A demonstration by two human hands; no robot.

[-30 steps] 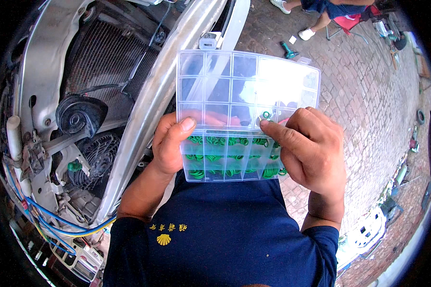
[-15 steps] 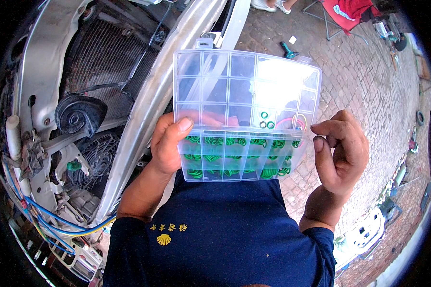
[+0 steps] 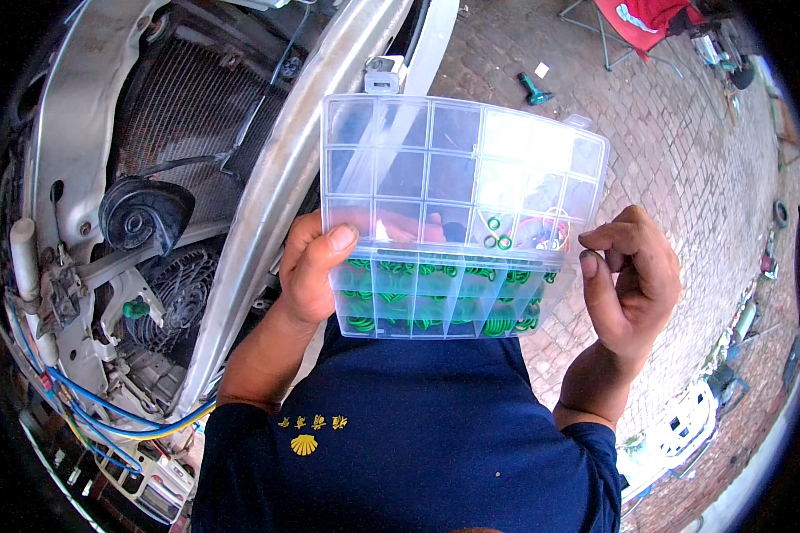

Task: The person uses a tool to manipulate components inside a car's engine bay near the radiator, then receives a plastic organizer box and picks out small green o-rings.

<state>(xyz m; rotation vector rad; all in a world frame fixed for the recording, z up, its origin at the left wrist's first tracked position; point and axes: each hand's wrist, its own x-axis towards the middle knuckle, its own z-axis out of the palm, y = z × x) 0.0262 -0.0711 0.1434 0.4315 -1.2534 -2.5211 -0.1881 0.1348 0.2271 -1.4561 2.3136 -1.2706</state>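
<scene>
In front of my chest, my left hand [image 3: 311, 271] grips the left side of a clear plastic compartment box [image 3: 449, 333], with its thumb in front and its fingers behind. The box's see-through lid [image 3: 404, 169] stands raised, away from me. Green O-rings [image 3: 502, 325] fill several of the compartments. A few loose green rings [image 3: 504, 242] and a thin, pinkish loop [image 3: 562, 233] show near the hinge. Just off the box's right end, my right hand [image 3: 636, 284] is curled, thumb and forefinger tips close together. Whatever lies between them, if anything, is too small to make out.
To my left is a car's opened front end, with a radiator [image 3: 191, 107], a black horn [image 3: 142, 213], a pale metal beam [image 3: 267, 204] and blue hoses [image 3: 107, 400]. A green tool [image 3: 533, 91] lies on the brick paving, with a red folding chair [image 3: 636, 27] beyond it.
The lid has shifted slightly up and to the right. The loose rings have moved a little with it. Feet seen earlier at the top edge are out of view.
</scene>
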